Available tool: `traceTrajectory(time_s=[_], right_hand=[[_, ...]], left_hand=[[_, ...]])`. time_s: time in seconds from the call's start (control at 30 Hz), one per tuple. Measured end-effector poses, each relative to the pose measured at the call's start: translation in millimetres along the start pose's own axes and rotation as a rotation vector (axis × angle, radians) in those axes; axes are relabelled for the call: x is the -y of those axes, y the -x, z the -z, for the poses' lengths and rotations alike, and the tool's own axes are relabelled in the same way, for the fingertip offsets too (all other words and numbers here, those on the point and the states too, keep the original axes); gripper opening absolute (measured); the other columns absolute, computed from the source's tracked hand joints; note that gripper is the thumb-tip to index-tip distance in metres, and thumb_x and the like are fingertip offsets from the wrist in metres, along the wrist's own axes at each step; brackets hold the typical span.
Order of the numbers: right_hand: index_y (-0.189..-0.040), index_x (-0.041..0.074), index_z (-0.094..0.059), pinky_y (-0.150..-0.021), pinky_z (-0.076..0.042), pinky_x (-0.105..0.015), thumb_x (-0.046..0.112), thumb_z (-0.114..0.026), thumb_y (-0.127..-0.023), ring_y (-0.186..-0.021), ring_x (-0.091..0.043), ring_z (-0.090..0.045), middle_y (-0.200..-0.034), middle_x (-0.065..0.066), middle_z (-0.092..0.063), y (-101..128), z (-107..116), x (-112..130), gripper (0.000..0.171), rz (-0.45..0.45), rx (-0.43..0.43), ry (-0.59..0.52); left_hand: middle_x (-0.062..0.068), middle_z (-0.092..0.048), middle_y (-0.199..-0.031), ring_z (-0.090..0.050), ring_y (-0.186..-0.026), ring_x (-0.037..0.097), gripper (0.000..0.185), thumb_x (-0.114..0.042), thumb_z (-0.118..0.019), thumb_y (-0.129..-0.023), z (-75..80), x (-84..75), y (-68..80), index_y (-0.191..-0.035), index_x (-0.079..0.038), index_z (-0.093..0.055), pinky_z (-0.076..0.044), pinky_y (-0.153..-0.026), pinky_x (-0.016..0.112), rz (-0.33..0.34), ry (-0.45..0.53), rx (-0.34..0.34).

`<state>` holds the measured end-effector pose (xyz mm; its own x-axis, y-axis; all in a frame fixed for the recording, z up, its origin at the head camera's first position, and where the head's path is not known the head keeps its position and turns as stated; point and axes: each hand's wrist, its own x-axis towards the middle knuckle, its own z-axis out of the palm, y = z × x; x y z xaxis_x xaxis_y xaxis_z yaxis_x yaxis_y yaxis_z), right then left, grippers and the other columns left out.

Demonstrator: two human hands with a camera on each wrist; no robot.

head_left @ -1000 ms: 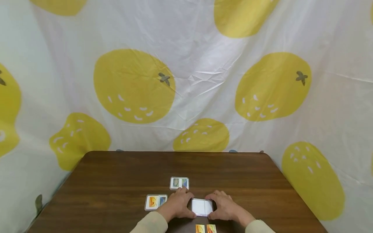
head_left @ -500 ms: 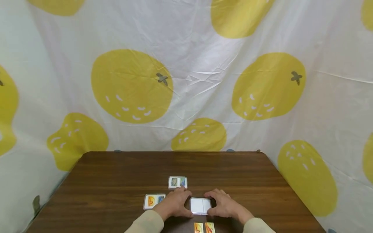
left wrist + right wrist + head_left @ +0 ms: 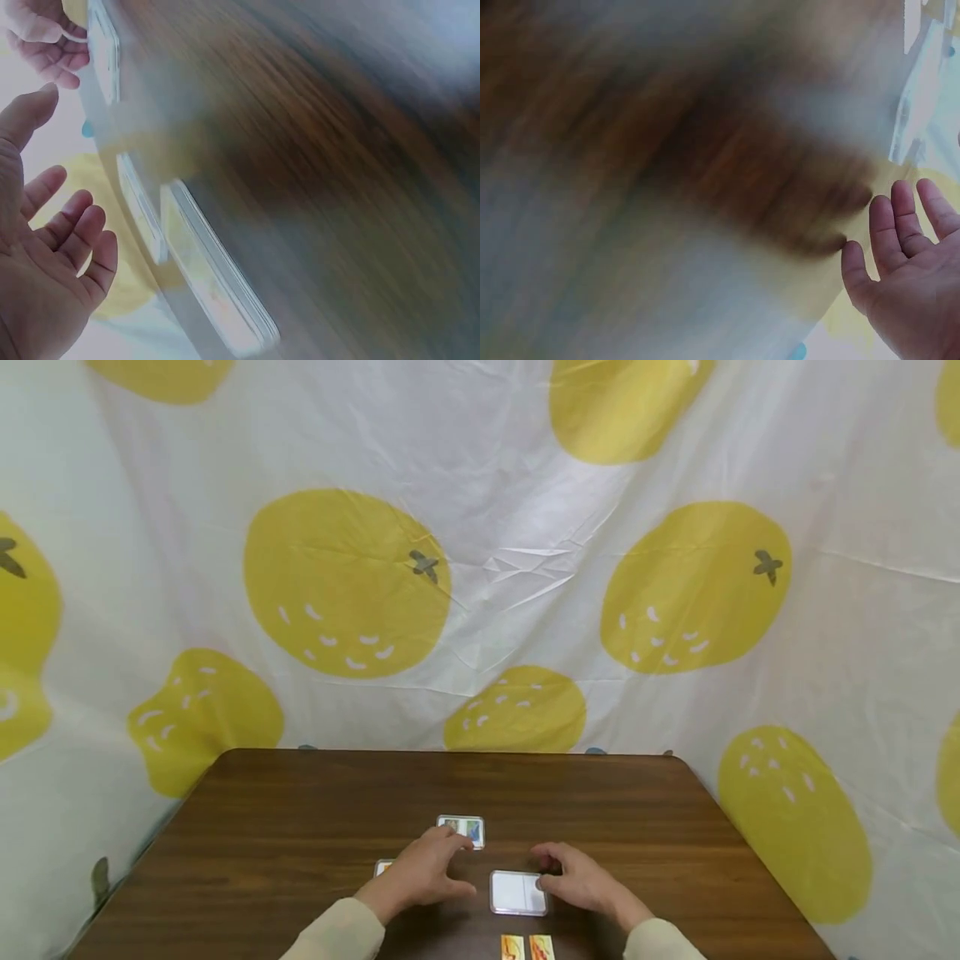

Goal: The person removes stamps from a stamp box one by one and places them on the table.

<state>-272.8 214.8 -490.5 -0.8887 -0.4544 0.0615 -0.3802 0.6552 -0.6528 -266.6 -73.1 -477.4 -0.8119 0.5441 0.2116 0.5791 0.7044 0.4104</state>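
Note:
A clear flat case (image 3: 518, 893) with a white, two-part inside lies on the table between my hands. My left hand (image 3: 420, 872) hovers to its left, fingers spread and holding nothing; the left wrist view shows its bare palm. My right hand (image 3: 579, 878) is at the case's right edge, thumb tip at or very near the rim. In the right wrist view its fingers (image 3: 886, 232) are extended and hold nothing. Two small orange-yellow picture cards, a left one (image 3: 512, 947) and a right one (image 3: 542, 947), lie in front of the case.
Behind my left hand lies a similar case (image 3: 472, 832) with two pictures. Another case (image 3: 383, 865) is mostly hidden by that hand; the left wrist view shows a nearby case (image 3: 217, 277) side-on. The brown wooden table (image 3: 600, 793) ends at a lemon-patterned cloth (image 3: 517, 610).
My left hand has left the white case's left side and moved left, covering most of the left case. The right hand stays by the right edge, its fingers drawn slightly away.

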Motion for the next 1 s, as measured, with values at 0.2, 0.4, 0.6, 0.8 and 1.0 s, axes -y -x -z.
traceTrajectory(time_s=[0.2, 0.4, 0.6, 0.8, 1.0], right_hand=[[-0.125, 0.000, -0.062, -0.087, -0.046, -0.049, 0.022, -0.072, -0.085, -0.103, -0.028, -0.058, -0.109, -0.010, -0.063, -2.6, 0.5, 3.9, 0.046, -0.049, -0.015, -0.005], [-0.124, 0.001, -0.063, -0.089, -0.046, -0.050, 0.023, -0.073, -0.087, -0.105, -0.029, -0.057, -0.112, -0.010, -0.062, -5.5, 2.3, 6.5, 0.045, -0.059, -0.020, -0.020], [-0.124, 0.003, -0.064, -0.088, -0.046, -0.049, 0.025, -0.075, -0.086, -0.104, -0.027, -0.057, -0.110, -0.007, -0.061, -8.4, 0.4, 7.6, 0.045, -0.068, -0.028, 0.001], [-0.121, 0.002, -0.065, -0.088, -0.047, -0.049, 0.022, -0.076, -0.084, -0.102, -0.028, -0.059, -0.110, -0.008, -0.063, -18.4, -1.6, 12.0, 0.044, -0.025, -0.047, 0.042], [-0.122, 0.000, -0.065, -0.093, -0.045, -0.052, 0.022, -0.077, -0.083, -0.108, -0.033, -0.059, -0.115, -0.012, -0.063, -30.1, -3.4, 14.1, 0.046, -0.002, -0.049, 0.071]], left_hand=[[0.007, -0.059, -0.111, -0.057, -0.106, 0.029, 0.055, -0.038, -0.084, -0.077, 8.1, 12.2, 12.4, -0.120, -0.008, -0.065, -0.049, -0.087, 0.047, 0.047, 0.011, -0.013], [0.009, -0.060, -0.107, -0.056, -0.101, 0.028, 0.057, -0.038, -0.084, -0.077, 14.2, 20.8, 15.8, -0.120, -0.005, -0.065, -0.049, -0.084, 0.045, 0.016, 0.020, -0.051], [0.010, -0.060, -0.105, -0.056, -0.099, 0.029, 0.061, -0.036, -0.085, -0.076, 17.6, 29.8, 17.9, -0.121, 0.000, -0.064, -0.048, -0.084, 0.046, 0.020, 0.068, -0.079], [0.012, -0.059, -0.107, -0.055, -0.101, 0.031, 0.062, -0.034, -0.085, -0.077, 20.0, 39.6, 16.8, -0.122, 0.002, -0.063, -0.047, -0.085, 0.050, 0.056, 0.116, -0.078], [0.012, -0.058, -0.109, -0.054, -0.101, 0.029, 0.057, -0.033, -0.084, -0.079, 19.2, 52.4, 11.4, -0.122, -0.001, -0.063, -0.047, -0.085, 0.050, 0.095, 0.138, -0.050]])
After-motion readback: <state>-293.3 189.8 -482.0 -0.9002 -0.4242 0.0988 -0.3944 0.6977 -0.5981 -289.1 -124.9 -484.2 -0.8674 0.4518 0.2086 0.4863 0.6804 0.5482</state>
